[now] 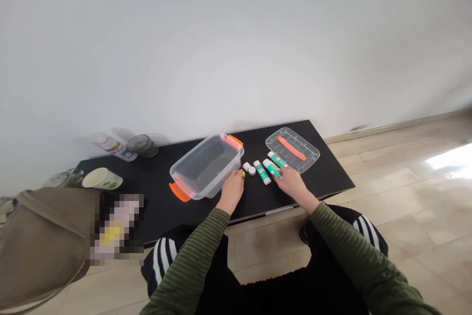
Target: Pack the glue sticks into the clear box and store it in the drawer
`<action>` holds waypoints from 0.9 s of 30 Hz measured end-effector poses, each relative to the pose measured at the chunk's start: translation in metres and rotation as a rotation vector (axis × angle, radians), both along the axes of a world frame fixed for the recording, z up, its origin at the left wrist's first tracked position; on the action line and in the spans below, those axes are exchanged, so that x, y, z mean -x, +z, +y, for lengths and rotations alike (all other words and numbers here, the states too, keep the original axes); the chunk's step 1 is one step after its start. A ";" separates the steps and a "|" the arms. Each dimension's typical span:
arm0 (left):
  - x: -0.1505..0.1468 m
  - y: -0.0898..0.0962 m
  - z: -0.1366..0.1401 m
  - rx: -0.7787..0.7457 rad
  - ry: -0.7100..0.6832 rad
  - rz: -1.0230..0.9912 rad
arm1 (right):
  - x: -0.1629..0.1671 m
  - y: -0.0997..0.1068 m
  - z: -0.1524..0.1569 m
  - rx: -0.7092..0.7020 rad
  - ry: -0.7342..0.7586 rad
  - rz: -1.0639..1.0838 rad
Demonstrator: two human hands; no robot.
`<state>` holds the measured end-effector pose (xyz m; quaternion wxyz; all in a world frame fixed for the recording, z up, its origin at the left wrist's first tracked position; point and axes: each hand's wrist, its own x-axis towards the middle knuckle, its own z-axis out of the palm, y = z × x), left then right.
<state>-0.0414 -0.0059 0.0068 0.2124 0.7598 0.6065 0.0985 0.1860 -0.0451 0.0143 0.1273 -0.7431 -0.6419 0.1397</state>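
i see the box [214,181] open, lid [292,149] off, glue sticks [262,172] outside; left grip [233,188] pinches something yellow [243,174]; right grip [292,182], i can't tell.

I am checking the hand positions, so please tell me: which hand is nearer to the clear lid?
Right. The right hand is just in front of the lid; the left hand is farther away, beside the clear box.

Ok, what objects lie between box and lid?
Head view: two small white pieces, three green tubes, and a yellow piece at the left hand.
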 end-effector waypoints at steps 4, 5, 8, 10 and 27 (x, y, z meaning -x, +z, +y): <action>-0.003 0.002 0.000 0.001 -0.022 0.094 | 0.006 -0.001 0.002 0.088 -0.009 -0.043; -0.004 0.003 0.000 0.002 -0.025 0.103 | 0.009 -0.001 0.001 0.106 -0.008 -0.047; -0.005 0.005 -0.002 0.000 -0.037 0.118 | 0.013 -0.001 0.001 0.124 0.004 -0.063; -0.006 0.005 -0.002 -0.001 -0.043 0.120 | 0.013 -0.001 0.002 0.113 0.020 -0.078; -0.005 -0.001 0.000 0.005 -0.053 0.078 | -0.007 0.013 0.011 0.287 -0.019 -0.191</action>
